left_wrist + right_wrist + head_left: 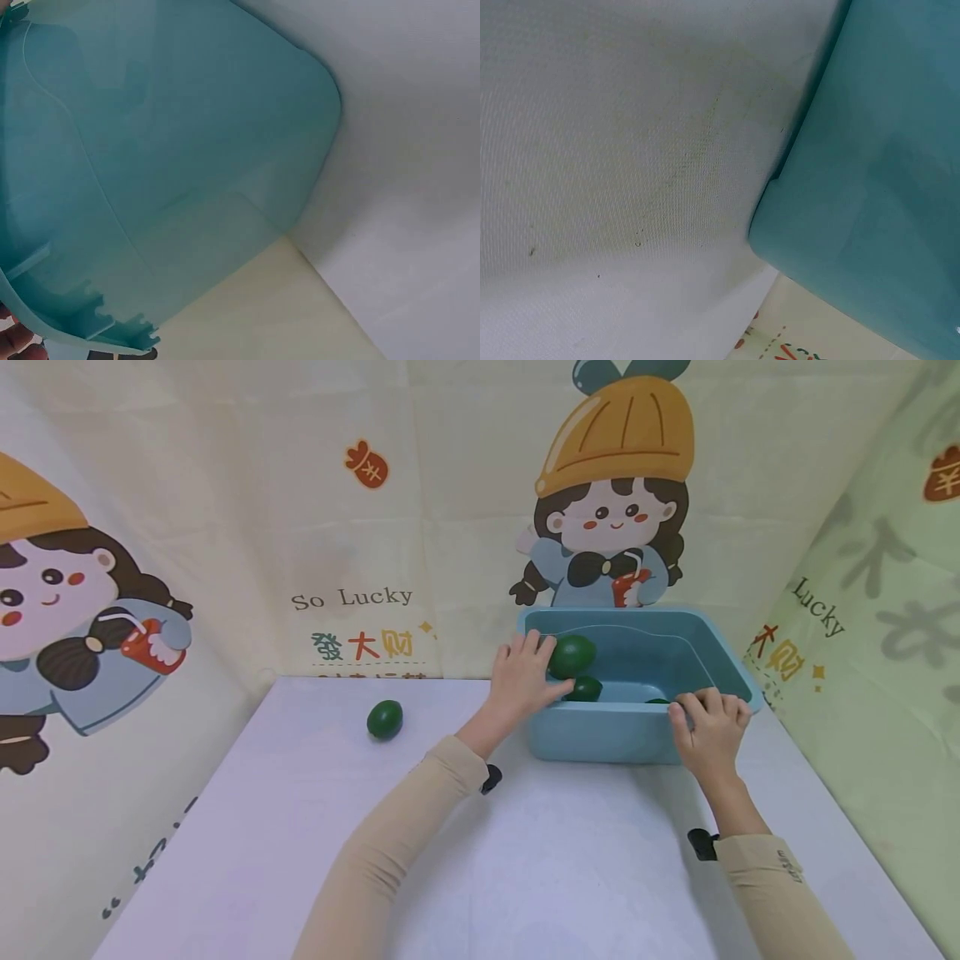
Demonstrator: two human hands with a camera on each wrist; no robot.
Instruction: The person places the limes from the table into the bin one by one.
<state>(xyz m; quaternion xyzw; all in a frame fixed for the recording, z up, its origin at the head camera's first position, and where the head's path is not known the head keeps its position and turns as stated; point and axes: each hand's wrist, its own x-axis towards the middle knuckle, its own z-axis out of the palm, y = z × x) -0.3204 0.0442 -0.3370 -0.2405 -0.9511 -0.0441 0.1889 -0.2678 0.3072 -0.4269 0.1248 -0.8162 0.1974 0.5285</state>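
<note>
A teal plastic basin (600, 739) stands on the white table near the back right. My left hand (519, 681) reaches over its left rim and holds a dark green round fruit (573, 656) above the inside. Another green fruit (584, 689) lies in the basin below it, and a third (657, 700) barely shows behind the front wall. The fingers of my right hand (708, 722) curl over the basin's front rim. The left wrist view shows the basin's outer wall (150, 150) close up; the right wrist view shows a corner of the basin (885, 187).
One more green fruit (385, 719) lies alone on the white table (300, 827), left of the basin. Printed cartoon cloth walls (360, 527) close in the back and both sides. The table's front edge lies near me.
</note>
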